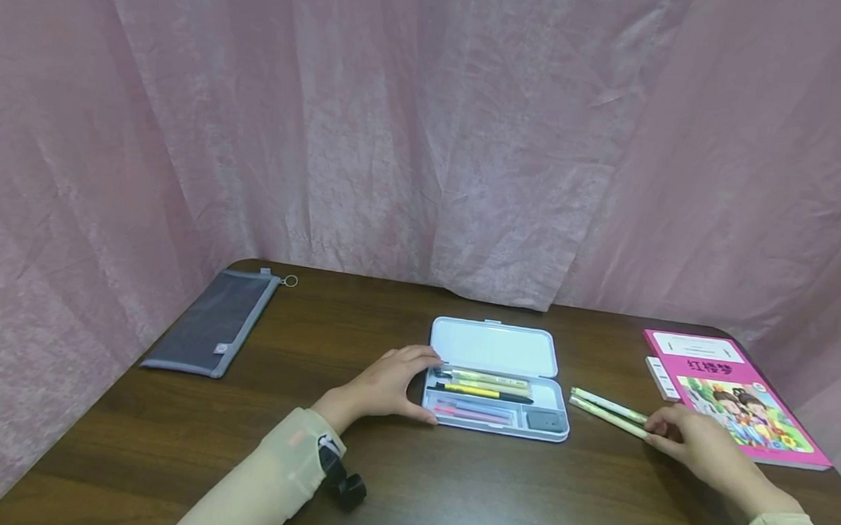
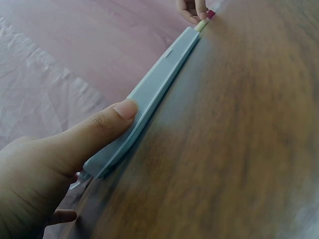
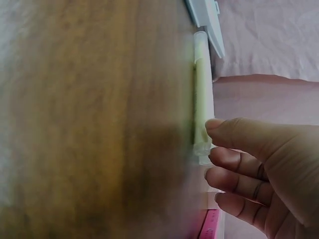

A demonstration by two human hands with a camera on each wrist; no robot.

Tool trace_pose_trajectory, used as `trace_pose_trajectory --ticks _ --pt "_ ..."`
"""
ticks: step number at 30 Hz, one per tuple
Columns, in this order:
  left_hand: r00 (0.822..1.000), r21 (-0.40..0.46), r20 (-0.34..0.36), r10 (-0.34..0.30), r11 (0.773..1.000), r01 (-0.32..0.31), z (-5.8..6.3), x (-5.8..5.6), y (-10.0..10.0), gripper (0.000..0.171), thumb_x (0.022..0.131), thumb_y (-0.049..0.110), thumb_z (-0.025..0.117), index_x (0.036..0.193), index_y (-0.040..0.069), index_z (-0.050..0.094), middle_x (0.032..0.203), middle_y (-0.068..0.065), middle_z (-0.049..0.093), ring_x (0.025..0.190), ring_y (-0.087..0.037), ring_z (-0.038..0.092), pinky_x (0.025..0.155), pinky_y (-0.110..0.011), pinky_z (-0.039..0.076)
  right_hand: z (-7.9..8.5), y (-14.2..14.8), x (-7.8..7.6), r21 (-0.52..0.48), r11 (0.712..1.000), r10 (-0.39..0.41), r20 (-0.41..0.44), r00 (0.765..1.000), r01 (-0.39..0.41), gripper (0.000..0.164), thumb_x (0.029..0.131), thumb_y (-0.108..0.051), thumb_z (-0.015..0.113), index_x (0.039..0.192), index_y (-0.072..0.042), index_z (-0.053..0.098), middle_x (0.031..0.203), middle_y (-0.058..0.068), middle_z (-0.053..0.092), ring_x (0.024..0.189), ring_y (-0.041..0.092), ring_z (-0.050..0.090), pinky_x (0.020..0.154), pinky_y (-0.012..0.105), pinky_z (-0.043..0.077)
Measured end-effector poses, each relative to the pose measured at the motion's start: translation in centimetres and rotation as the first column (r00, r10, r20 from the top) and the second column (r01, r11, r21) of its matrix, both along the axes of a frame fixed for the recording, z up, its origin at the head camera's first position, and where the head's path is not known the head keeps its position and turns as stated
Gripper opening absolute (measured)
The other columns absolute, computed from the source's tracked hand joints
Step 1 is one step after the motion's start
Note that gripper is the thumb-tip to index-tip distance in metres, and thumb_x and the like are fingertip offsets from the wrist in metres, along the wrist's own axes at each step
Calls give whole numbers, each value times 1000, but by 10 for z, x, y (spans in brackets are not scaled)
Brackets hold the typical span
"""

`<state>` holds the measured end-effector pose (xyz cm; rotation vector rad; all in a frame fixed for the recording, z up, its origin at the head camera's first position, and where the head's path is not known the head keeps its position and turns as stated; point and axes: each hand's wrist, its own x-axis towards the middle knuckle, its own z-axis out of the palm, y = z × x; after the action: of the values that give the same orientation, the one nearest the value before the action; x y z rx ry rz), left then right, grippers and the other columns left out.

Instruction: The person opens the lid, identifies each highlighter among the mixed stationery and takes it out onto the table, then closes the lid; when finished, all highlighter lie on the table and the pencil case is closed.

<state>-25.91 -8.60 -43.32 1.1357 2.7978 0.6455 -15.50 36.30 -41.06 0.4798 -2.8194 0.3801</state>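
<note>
A white pencil case point(image 1: 495, 346) lies with its lid up on the brown table. Inside are a yellow-and-black pen point(image 1: 483, 392), pale yellow-green pens point(image 1: 489, 379), pink and blue sticks point(image 1: 472, 413) and a grey block point(image 1: 546, 420). My left hand point(image 1: 383, 382) grips the case's left end, its thumb on the front wall in the left wrist view. Right of the case, my right hand point(image 1: 701, 450) pinches the near ends of two pale green pens point(image 1: 608, 417) between thumb and fingers. Their far ends point at the case, a small gap away.
A pink book point(image 1: 763, 444) with an illustrated cover lies at the right, with a small white box point(image 1: 662, 379) against its left edge. A grey zip pouch point(image 1: 207, 322) lies at the far left. Pink curtain point(image 1: 428, 134) hangs behind the table point(image 1: 407, 486).
</note>
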Motion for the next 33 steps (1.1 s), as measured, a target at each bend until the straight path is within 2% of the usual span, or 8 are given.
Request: trace_pose_trajectory --ticks 4,9,13,19,26,33 --pt "1000 -2 -5 -1 1000 1 0 0 0 87 70 65 73 141 21 47 149 1 43 140 -17 36 115 -42 32 6 -1 -1 -16 1000 15 -8 1000 -15 17 73 -7 79 78 -16 66 69 -18 52 63 -11 39 54 21 40" --pt "1000 3 -1 2 1000 -2 0 0 0 88 69 67 73 140 21 48 149 1 43 139 -17 37 114 -42 33 19 -5 -4 -8 1000 -6 43 999 6 11 77 -11 77 80 -14 67 70 -15 57 65 -11 43 57 22 44" --pt "1000 1 -2 5 1000 -5 0 0 0 88 69 67 73 140 22 48 148 1 43 139 -17 37 114 -42 33 32 -10 -8 3 1000 -10 66 998 10 9 79 -12 76 82 -13 67 71 -13 59 65 -10 45 57 22 44" --pt "1000 1 -14 -1 1000 1 -1 0 1 88 69 66 73 140 21 48 148 0 44 139 -17 37 114 -43 33 47 -19 -14 20 1000 16 48 999 -17 11 78 -13 77 84 -12 67 70 -12 60 63 -7 48 57 23 45" --pt "1000 1 -18 0 1000 0 -1 -1 1 88 69 66 73 140 22 48 148 1 44 139 -16 37 114 -42 33 69 -31 -22 26 1000 12 85 996 -14 11 80 -16 76 87 -12 68 74 -10 61 68 -2 50 58 23 45" --pt "1000 -1 -11 0 1000 0 -1 -1 1 88 69 68 72 140 21 48 148 0 44 139 -17 37 114 -43 32 78 -47 -33 30 998 61 31 998 -62 11 78 -13 77 86 -10 69 73 -9 60 68 0 51 60 24 46"
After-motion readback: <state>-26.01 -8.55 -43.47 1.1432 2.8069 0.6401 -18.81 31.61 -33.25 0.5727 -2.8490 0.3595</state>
